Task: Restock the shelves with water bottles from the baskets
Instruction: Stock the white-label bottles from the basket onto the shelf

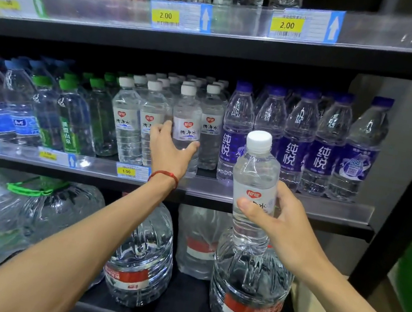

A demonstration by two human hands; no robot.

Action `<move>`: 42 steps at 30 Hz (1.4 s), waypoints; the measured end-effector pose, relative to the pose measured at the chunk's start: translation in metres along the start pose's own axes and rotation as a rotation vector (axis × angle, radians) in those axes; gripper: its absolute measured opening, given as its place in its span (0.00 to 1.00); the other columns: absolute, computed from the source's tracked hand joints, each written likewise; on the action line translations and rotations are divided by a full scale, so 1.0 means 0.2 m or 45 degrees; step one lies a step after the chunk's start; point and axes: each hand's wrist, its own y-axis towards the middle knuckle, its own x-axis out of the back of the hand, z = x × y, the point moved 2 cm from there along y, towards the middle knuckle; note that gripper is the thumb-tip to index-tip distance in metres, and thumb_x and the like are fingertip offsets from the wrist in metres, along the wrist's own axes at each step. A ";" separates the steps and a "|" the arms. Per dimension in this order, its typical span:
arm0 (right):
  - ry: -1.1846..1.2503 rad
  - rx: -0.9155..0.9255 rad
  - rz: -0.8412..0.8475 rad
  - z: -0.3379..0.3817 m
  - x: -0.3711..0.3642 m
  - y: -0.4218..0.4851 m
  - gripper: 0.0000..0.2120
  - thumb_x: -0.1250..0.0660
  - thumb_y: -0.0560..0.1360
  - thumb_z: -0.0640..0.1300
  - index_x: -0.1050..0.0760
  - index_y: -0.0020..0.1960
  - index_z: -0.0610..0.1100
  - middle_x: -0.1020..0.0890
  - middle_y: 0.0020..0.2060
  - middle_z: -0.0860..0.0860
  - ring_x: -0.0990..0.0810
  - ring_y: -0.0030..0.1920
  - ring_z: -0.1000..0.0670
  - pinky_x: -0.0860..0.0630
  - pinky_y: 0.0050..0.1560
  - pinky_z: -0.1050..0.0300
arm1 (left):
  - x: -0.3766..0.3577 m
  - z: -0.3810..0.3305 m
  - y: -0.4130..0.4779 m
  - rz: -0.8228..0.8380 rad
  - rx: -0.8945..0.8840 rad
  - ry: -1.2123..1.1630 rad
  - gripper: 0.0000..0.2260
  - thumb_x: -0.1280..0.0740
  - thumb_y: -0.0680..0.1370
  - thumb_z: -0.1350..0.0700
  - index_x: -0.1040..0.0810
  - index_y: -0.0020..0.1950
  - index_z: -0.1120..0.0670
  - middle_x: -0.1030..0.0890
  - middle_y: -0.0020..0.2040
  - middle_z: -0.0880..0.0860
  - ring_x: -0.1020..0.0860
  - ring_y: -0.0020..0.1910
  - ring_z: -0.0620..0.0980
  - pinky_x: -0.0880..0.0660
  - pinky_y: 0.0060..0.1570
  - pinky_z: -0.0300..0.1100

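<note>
- Fingers of the right hand curl round a white-capped water bottle, held upright just short of the front edge of the middle shelf, not yet shelved.
- Big jugs crowd the bottom shelf below.
- Left hand grips a matching front-row bottle standing at the middle shelf's front edge.
- White-capped rows behind look nearly full, so restocking seems well advanced, with at least the held bottle left; no baskets in view.
</note>
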 end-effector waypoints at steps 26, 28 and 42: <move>-0.057 -0.050 0.065 -0.05 -0.12 0.00 0.21 0.23 0.73 0.54 0.25 0.64 0.57 0.16 0.55 0.65 0.17 0.57 0.62 0.21 0.61 0.57 | 0.17 0.01 -0.12 0.030 -0.136 0.070 0.23 0.30 0.80 0.56 0.32 0.74 0.57 0.30 0.69 0.54 0.27 0.65 0.50 0.29 0.66 0.44; -0.074 -0.008 0.070 -0.02 -0.14 0.03 0.23 0.23 0.72 0.56 0.25 0.64 0.58 0.16 0.56 0.64 0.17 0.57 0.62 0.21 0.61 0.57 | 0.28 0.00 -0.13 0.160 -0.318 0.327 0.20 0.32 0.80 0.51 0.29 0.71 0.54 0.28 0.66 0.51 0.27 0.63 0.49 0.24 0.59 0.48; -0.310 0.334 -0.001 0.16 -0.26 0.30 0.29 0.32 0.75 0.67 0.31 0.70 0.54 0.24 0.58 0.56 0.29 0.60 0.56 0.29 0.56 0.57 | 0.59 -0.11 -0.26 1.088 -0.646 1.368 0.20 0.44 0.81 0.36 0.27 0.65 0.47 0.25 0.60 0.49 0.25 0.61 0.53 0.25 0.53 0.50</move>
